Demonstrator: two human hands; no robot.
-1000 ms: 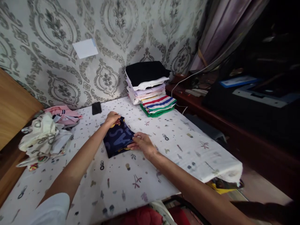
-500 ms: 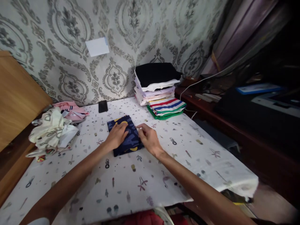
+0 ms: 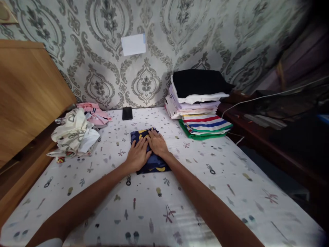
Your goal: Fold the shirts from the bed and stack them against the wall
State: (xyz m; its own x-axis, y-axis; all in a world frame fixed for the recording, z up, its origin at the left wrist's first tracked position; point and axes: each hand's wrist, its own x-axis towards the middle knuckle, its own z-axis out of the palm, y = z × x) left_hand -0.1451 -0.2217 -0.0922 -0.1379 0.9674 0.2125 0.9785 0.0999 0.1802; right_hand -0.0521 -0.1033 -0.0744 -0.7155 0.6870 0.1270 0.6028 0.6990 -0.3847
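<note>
A folded navy garment with yellow and blue patches (image 3: 154, 164) lies flat in the middle of the patterned white sheet (image 3: 108, 206). My left hand (image 3: 138, 154) rests flat on its left part, fingers stretched out and holding nothing. Close beside it, my right hand (image 3: 158, 143) presses flat on the garment's upper right part, fingers also extended. Both hands cover much of the cloth, so its middle is partly hidden.
Folded clothes stand in a tall stack (image 3: 200, 84) at the back right, with a striped folded piece (image 3: 205, 123) before it. A crumpled clothes pile (image 3: 74, 133) lies left, by a wooden panel (image 3: 31, 89). A black phone-like object (image 3: 127, 113) lies near the wall.
My right hand has moved from the garment's right edge onto its top and flattened beside my left hand. The camera view has turned left, so the surroundings appear further right.
</note>
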